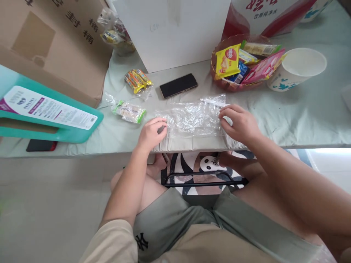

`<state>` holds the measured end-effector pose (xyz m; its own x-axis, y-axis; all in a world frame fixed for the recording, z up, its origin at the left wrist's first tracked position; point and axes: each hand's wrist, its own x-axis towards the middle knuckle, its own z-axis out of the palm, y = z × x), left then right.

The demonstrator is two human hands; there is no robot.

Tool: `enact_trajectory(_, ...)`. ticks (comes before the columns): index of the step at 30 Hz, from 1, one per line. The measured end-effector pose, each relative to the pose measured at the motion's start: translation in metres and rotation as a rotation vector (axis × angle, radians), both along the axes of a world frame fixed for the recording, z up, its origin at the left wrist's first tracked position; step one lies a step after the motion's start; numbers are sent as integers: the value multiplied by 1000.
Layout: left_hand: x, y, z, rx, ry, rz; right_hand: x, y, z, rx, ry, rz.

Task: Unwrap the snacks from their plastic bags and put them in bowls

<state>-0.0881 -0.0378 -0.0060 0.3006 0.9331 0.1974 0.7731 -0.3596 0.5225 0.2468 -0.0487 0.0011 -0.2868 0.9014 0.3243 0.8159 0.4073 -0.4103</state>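
A crinkled clear plastic bag [192, 118] lies flat near the front edge of the table. My left hand [151, 134] is closed at the bag's left edge, fingertips pinching it. A small dark patch shows between those fingers, too unclear to name. At the opposite edge, my right hand [240, 123] pinches the bag between thumb and fingers. Left of the bag lies a green-and-clear snack pack [129, 111], and behind that are several yellow-orange wrapped snack sticks [138, 81] in clear wrap. A dark-screened phone [178, 86] rests just beyond the bag.
A basket [216, 82] full of snack packets stands at the back right, beside a white paper cup [297, 69]. Behind are a white box [178, 36] and a red-and-white carton [263, 18]. To the left stand a cardboard box [63, 54] and a teal container [93, 118].
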Motion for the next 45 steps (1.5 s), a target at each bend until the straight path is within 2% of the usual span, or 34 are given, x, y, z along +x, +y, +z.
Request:
enact_trajectory(4, -1, 2, 1, 53, -120, 24, -2, -5, -4, 14, -56, 55)
enact_trajectory(9, 1, 7, 3, 101, -257, -5, -7, 0, -17, 10, -117, 0)
enact_trajectory(16, 2, 4, 8, 175, -348, -41, -8, -4, -3, 61, -16, 30)
enact_trajectory(21, 6, -1, 13, 147, -398, -56, -18, -8, -5, 43, -73, 1)
enact_trajectory(26, 9, -1, 19, 126, -408, -171, -20, 5, -3, 101, -113, -115)
enact_trajectory(32, 9, -4, 19, 150, -360, -247, -13, -6, 9, 87, -68, -49)
enact_trajectory(38, 16, -7, 19, 197, -353, -307, -15, -9, 4, 76, -102, -27)
enact_trajectory(45, 34, -19, 22, 206, -231, -398, -19, -6, 3, 106, -143, 2)
